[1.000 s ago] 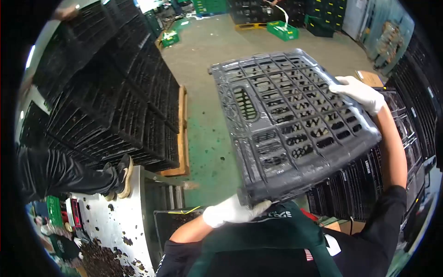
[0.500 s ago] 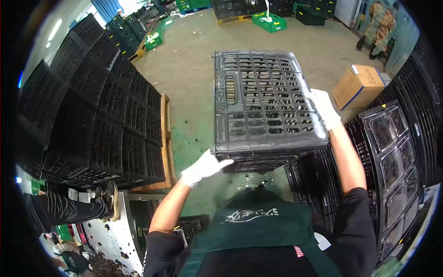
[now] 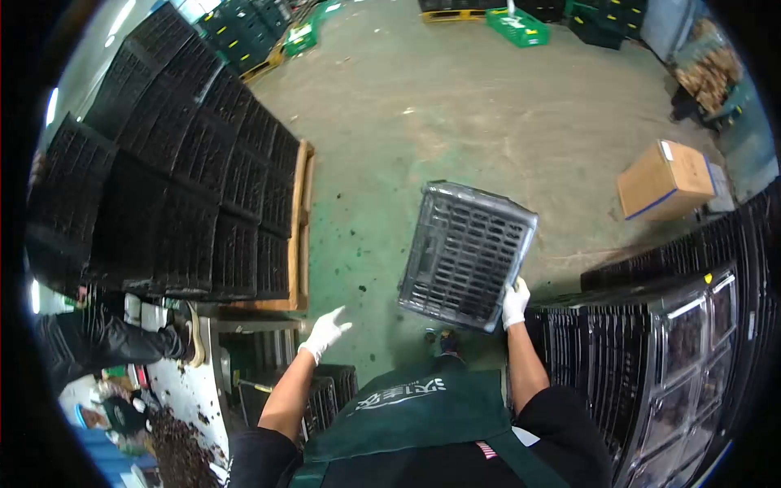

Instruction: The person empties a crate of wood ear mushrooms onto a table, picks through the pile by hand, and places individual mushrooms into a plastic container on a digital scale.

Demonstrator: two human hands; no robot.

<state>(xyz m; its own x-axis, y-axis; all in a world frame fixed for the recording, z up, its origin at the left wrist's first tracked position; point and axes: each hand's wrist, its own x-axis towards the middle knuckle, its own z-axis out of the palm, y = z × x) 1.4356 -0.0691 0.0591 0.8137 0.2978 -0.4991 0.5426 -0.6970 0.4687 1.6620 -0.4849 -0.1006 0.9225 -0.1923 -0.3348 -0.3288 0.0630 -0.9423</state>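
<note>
A black slatted plastic crate (image 3: 468,256) hangs tilted in front of me over the floor. My right hand (image 3: 514,304), in a white glove, grips its near right edge. My left hand (image 3: 325,333), gloved in white too, is off to the left of the crate with fingers spread and nothing in them. Below it stand a few black crates (image 3: 335,389), close to my left forearm. More black crates (image 3: 569,342) are stacked beside my right forearm.
Tall stacks of black crates (image 3: 187,179) stand on a wooden pallet (image 3: 299,236) at left. A cardboard box (image 3: 667,183) sits at right, and a person (image 3: 708,77) is behind it. Green crates (image 3: 519,28) lie at the back. Another person's leg (image 3: 122,346) shows at left.
My left hand has let go of the crate and moved left and down. The crate has dropped lower and turned, held by my right hand. My view has tipped downward.
</note>
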